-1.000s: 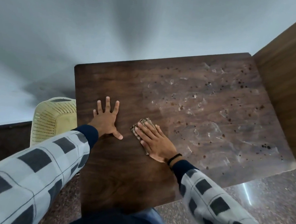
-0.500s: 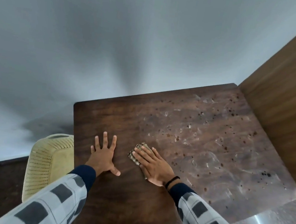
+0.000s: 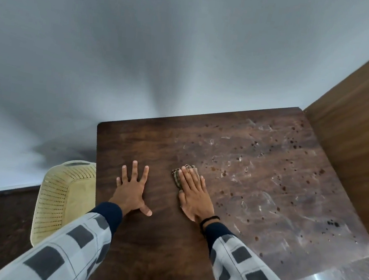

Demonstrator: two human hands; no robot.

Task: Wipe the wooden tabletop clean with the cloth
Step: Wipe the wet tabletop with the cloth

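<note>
Cloth (image 3: 177, 177) pressed under flat right hand (image 3: 194, 196) | left hand (image 3: 131, 190) splayed, empty, near tabletop (image 3: 146, 145) left edge | spots (image 3: 332, 223) rightward

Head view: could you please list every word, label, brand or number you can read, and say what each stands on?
None: no writing shows anywhere in this view.
The tabletop bears only dark spots and wet smears.
The cloth, basket, checked sleeves, wristband and wood panel carry no print.
</note>
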